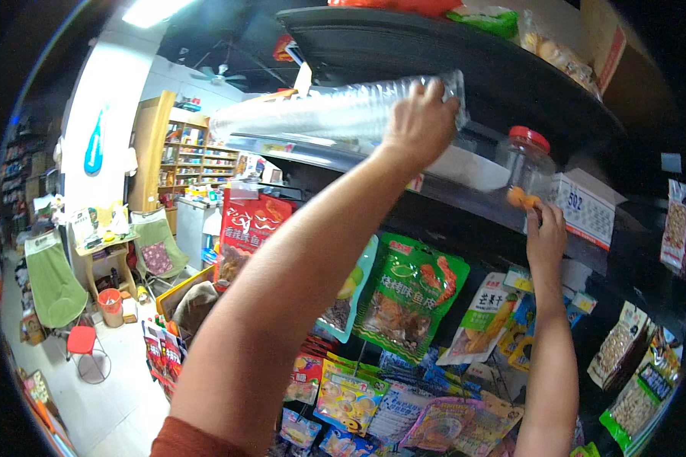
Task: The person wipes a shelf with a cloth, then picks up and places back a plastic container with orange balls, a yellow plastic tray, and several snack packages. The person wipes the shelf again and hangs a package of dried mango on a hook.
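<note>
My left hand (426, 123) grips the right end of a long clear plastic sleeve (314, 114), which seems to hold stacked clear cups, raised in front of a black shelf. At the right, my right hand (547, 228) touches the lower part of a clear plastic jar (529, 165) with a red lid; a few orange things lie at the jar's bottom. The jar is on the shelf beside a white carton (586, 205). Whether my right fingers grip the jar or only rest against it cannot be told.
Below the shelf hang a green snack bag (414, 297), a red snack bag (251, 228) and several smaller packets. An upper black shelf (389, 51) holds more bags. At the left stand green folding chairs (57, 285) and a red stool (82, 340).
</note>
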{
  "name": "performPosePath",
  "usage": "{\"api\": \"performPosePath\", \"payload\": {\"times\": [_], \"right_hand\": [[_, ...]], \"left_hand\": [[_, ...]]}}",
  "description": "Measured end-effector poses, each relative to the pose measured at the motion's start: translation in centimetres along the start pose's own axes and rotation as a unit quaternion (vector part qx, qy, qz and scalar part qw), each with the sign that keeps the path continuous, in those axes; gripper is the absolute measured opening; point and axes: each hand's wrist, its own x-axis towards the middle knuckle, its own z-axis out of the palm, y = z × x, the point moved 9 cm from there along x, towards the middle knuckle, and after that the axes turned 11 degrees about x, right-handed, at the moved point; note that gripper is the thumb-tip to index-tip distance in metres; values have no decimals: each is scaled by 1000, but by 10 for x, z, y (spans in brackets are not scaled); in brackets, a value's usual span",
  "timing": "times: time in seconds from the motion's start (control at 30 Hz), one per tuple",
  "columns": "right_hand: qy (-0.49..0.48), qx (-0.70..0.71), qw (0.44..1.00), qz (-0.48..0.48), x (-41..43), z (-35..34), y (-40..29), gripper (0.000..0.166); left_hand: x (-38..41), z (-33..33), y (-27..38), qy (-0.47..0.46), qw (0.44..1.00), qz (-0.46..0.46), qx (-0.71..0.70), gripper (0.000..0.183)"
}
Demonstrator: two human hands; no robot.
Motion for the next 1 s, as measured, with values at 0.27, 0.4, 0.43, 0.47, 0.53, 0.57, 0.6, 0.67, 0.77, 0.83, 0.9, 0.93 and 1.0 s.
{"api": "performPosePath", "payload": {"times": [0.27, 0.4, 0.43, 0.47, 0.53, 0.57, 0.6, 0.67, 0.77, 0.83, 0.9, 0.93, 1.0], "right_hand": [[70, 147, 985, -63, -13, -16, -69, 57], [71, 355, 913, -186, 10, -18, -193, 69], [88, 356, 897, -248, 16, -23, -211, 69], [62, 368, 897, -236, 24, -15, -212, 57], [-13, 448, 886, -117, 40, 8, -199, 46], [-51, 481, 873, -57, 43, 18, -191, 40], [-56, 502, 863, -23, 40, 22, -182, 30], [-31, 550, 833, 41, 30, 16, -153, 35], [1, 646, 759, 81, 15, 3, -129, 42], [13, 669, 737, 102, -4, -14, -121, 41], [37, 695, 704, 140, -30, -28, -101, 40], [51, 701, 698, 139, -43, -41, -95, 40], [72, 724, 672, 137, -70, -62, -86, 43]], "left_hand": [[7, -116, -20, 217, 971, 14, -94, 18], [-9, -139, -6, 232, 963, 66, -123, 28], [-11, -137, 2, 209, 960, 76, -171, 33], [-16, -136, 7, 192, 949, 105, -225, 37], [-19, -136, -19, 202, 939, 87, -264, 47], [-18, -127, -48, 233, 936, 35, -260, 52], [-16, -108, -83, 220, 956, 14, -195, 57], [-30, -46, -131, 52, 984, -101, -135, 69], [-60, 41, -166, -161, 977, -84, -113, 74], [-66, 51, -159, -173, 977, -72, -99, 69], [-64, 57, -149, -200, 974, -78, -70, 65], [-62, 58, -141, -206, 974, -83, -32, 63], [-66, 62, -126, -230, 969, -94, 13, 62]]}}
